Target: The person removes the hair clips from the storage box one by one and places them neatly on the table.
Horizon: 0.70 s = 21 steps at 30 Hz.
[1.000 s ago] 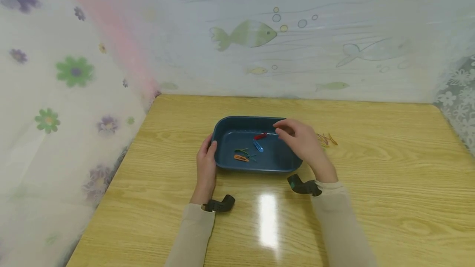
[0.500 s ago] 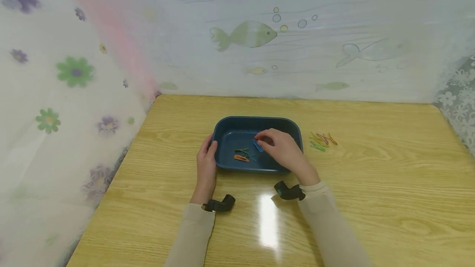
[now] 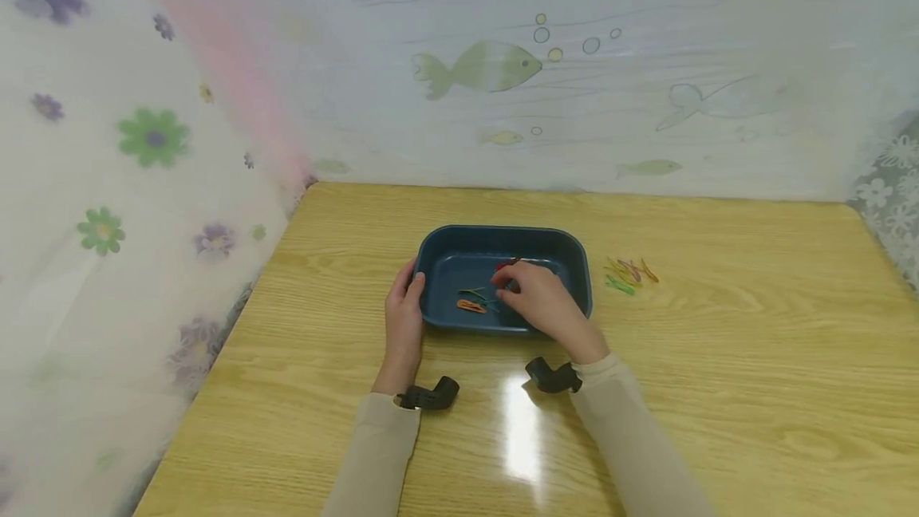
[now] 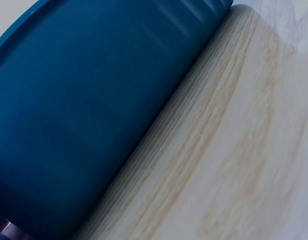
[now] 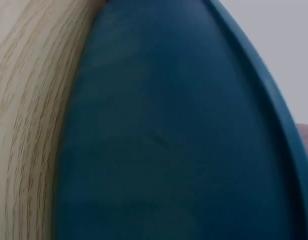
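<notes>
Leftward and nearer, the right hand (image 3: 538, 297) has been brought within the last second, from the tray's far right corner to its middle. Streaked wood grain is shown on the table (image 3: 732, 341). By the blue tray (image 3: 577, 258), smooth and round-cornered, both wrist views are mostly filled. Beige sleeves (image 3: 632, 429) are cut off at the near edge. The tray's left wall is clasped by the left hand's grip (image 3: 404, 316), its fingers mostly hidden. In the right grip, fingers are bent toward the thumb; whether anything is pinched cannot be told. Right of the tray, a clip pile (image 3: 631, 270) is scattered. Inside lie slim clips: orange (image 3: 471, 306), teal, yellow-green and red, the last partly covered.
</notes>
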Available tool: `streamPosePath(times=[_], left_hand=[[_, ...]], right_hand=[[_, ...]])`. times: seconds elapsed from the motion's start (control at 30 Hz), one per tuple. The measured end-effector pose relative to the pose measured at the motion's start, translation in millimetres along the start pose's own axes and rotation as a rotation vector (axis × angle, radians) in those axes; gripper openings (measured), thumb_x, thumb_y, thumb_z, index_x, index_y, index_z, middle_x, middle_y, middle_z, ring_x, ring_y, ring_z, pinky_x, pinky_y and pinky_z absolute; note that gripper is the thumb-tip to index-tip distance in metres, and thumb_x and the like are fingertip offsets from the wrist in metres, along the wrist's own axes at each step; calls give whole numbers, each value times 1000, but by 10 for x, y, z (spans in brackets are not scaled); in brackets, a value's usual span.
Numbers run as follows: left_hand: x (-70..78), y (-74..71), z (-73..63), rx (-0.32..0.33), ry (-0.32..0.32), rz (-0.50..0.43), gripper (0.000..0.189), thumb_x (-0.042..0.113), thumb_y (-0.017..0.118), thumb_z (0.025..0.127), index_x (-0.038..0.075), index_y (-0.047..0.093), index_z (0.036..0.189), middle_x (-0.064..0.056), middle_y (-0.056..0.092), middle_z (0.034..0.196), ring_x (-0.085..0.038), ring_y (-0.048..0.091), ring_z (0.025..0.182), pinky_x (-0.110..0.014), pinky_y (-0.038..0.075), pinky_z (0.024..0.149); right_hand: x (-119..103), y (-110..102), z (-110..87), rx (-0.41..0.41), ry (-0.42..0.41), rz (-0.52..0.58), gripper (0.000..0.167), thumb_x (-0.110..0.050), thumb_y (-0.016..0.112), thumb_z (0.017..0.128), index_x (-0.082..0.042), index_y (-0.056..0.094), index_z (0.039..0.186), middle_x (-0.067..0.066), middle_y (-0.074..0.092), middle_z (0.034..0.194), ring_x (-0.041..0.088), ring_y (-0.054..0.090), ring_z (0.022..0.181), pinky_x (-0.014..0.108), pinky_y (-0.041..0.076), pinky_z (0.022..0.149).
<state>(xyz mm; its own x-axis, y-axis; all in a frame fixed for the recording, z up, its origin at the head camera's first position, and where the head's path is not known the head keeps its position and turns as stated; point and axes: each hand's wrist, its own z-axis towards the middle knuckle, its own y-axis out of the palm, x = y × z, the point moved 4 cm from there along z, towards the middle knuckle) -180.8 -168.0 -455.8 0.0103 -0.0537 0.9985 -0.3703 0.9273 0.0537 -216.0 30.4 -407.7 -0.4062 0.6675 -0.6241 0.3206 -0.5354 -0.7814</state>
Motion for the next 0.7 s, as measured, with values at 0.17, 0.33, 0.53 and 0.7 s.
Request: streamPosePath(times=[0.17, 0.33, 0.53, 0.7], left_hand=[[4, 8, -2, -3, 2, -4, 37, 31, 49, 92, 18, 50, 126, 5, 48, 127, -7, 39, 119, -28, 31, 99], [7, -2, -8, 3, 6, 9, 38, 32, 49, 92, 18, 50, 126, 5, 47, 128, -8, 39, 119, -29, 31, 99], [10, -1, -11, 3, 9, 15, 39, 34, 48, 92, 18, 49, 127, 4, 47, 129, -9, 38, 121, -30, 30, 100], [10, 6, -5, 4, 11, 14, 36, 31, 48, 92, 19, 50, 126, 6, 47, 128, -7, 38, 120, -29, 30, 100]], right_hand=[[16, 41, -2, -67, -25, -14, 22, -18, 58, 87, -12, 63, 108, 1, 57, 107, 14, 57, 85, 32, 46, 72], [28, 26, -4, 3, 1, -57, 24, -19, 58, 87, -12, 63, 109, 6, 51, 111, 14, 54, 82, 33, 45, 70], [58, 34, -2, -13, 75, -76, 35, -22, 57, 88, -12, 56, 122, 11, 42, 120, 17, 53, 83, 33, 45, 69], [63, 64, -1, -102, 66, -103, 41, -24, 55, 89, -11, 50, 128, 11, 39, 123, 20, 52, 91, 36, 45, 72]])
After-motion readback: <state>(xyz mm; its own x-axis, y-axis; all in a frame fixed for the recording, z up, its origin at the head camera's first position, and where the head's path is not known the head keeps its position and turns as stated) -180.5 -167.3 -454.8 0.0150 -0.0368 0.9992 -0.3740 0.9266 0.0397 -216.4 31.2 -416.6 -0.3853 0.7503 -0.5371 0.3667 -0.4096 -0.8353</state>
